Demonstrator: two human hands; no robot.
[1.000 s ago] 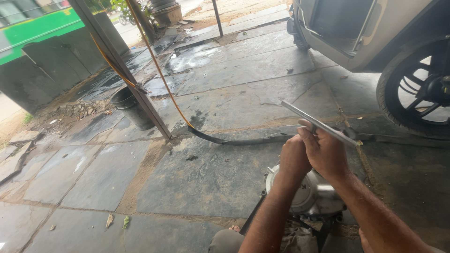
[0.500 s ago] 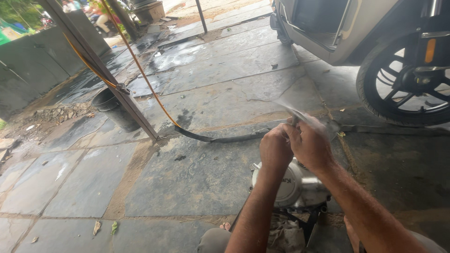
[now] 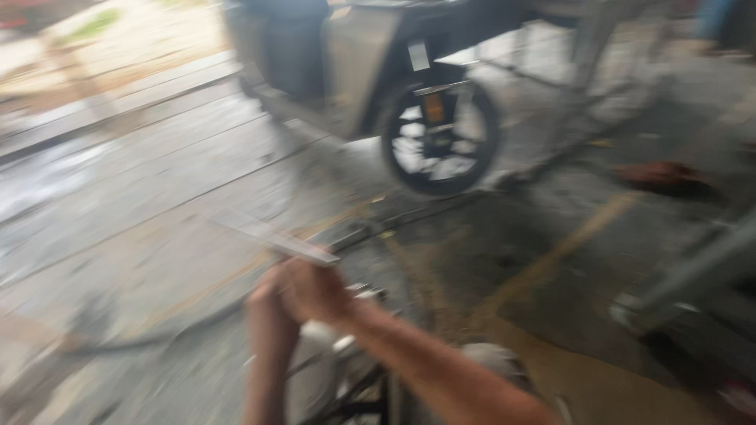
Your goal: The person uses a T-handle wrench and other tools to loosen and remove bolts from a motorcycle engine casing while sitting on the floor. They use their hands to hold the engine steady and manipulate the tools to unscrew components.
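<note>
Roughly centred, both hands (image 3: 303, 293) clamp flat metal bar (image 3: 272, 236), fingers wrapped tight, above engine part (image 3: 331, 370) near bottom. Scooter wheel (image 3: 439, 142) far behind. Risk, likely: bar slips off under force, knuckles strike part; blur hides contact point.

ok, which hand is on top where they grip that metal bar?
The right hand: it wraps over the near end of the flat metal bar. The left hand sits beside and slightly lower; blur hides finer detail.

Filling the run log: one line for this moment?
hands: both hands gripping metal bar | below: metal part, blurred | behind: scooter wheel | floor: stone slabs
</note>
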